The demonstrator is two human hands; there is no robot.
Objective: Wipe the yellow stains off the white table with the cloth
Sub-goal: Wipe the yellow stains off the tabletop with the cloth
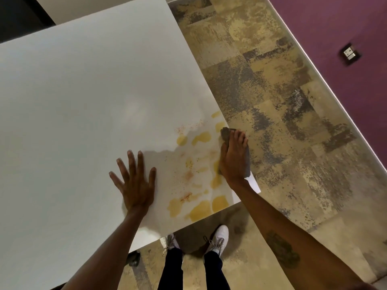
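A white table (79,97) fills the left and middle of the head view. Yellow stains (201,209) are spread over its near right corner, with orange specks among them. My right hand (233,158) presses a brown-grey cloth (225,133) flat on the table's right edge, beside the stains; the cloth sticks out past my fingertips and along the hand's right side. My left hand (136,181) lies flat on the table with its fingers spread, just left of the stained patch, holding nothing.
Mottled beige and grey carpet (282,114) lies right of the table and below it. A purple wall (345,28) with a wall socket (349,53) runs along the far right. My white shoes (217,239) stand at the table's near edge.
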